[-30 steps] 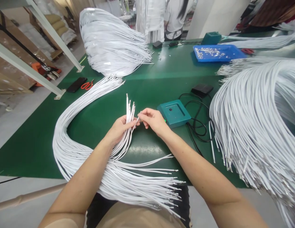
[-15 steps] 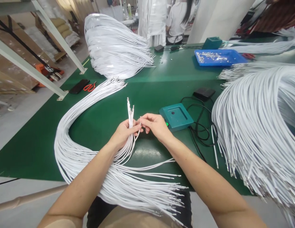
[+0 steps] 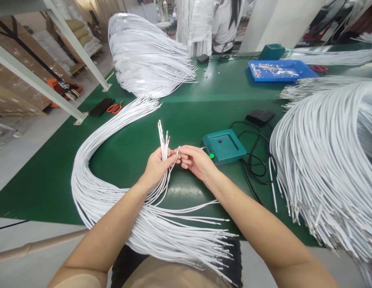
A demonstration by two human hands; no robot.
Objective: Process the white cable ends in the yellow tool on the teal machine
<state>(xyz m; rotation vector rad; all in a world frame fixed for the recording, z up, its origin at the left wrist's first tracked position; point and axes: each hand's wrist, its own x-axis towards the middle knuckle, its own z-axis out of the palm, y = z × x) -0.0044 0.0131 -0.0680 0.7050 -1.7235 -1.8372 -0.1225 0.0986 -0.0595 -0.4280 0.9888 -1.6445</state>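
My left hand (image 3: 157, 163) is closed round several white cables (image 3: 163, 146), whose metal-tipped ends stick up above the fingers. Between my two hands one cable end (image 3: 178, 150) bends over, and my right hand (image 3: 195, 160) pinches it with thumb and forefinger. The tip itself is too small to make out. From the left hand the cables run down into a large curved bundle of white cables (image 3: 84, 172) on the green table. Just right of my right hand stands a teal box (image 3: 223, 147) with a lit green button.
Large white cable bundles lie at the back (image 3: 147, 56) and right (image 3: 321, 148). A blue tray (image 3: 282, 71) holds small pale parts. Black cords (image 3: 255, 168), a black pedal-like block (image 3: 260, 117), orange-handled scissors (image 3: 115, 108) and a phone (image 3: 102, 107) rest on the green table (image 3: 186, 108).
The view has shifted slightly. My hands stay together at the same spot; the cable end between them now bends over at the fingertips, and more of the green button shows.
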